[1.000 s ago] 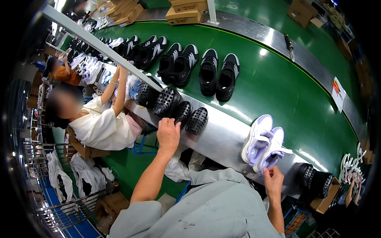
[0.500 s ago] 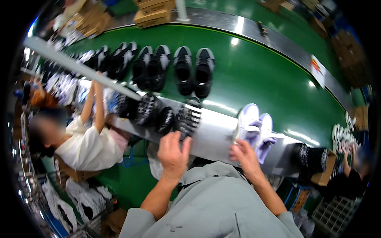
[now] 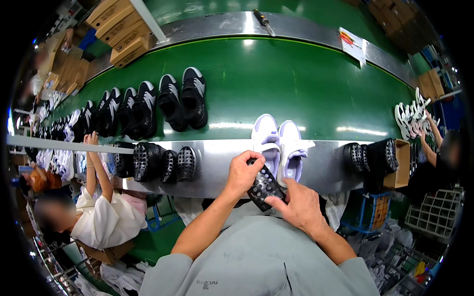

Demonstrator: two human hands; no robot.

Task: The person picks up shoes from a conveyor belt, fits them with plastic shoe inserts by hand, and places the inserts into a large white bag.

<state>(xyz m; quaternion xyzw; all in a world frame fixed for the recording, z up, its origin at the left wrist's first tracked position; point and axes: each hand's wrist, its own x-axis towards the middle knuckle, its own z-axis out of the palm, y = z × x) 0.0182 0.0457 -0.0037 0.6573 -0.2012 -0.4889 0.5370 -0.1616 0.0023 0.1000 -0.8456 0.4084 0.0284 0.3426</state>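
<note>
Partly hidden by the left hand (image 3: 242, 173) and right hand (image 3: 300, 204) gripping it, a black dotted form (image 3: 265, 188) tilts just nearside of the white-and-lilac shoes (image 3: 291, 148); 1 second earlier, the hands were well apart.

Left hand (image 3: 242, 174): grips the upper end of a black dotted insert (image 3: 265, 189)
Right hand (image 3: 301, 205): on its lower end
White-lilac shoes (image 3: 266, 129): just beyond the grip
Black-grey shoes (image 3: 195, 102): beyond the grip, well left
Open carton (image 3: 402, 166): well right of the grip
</note>
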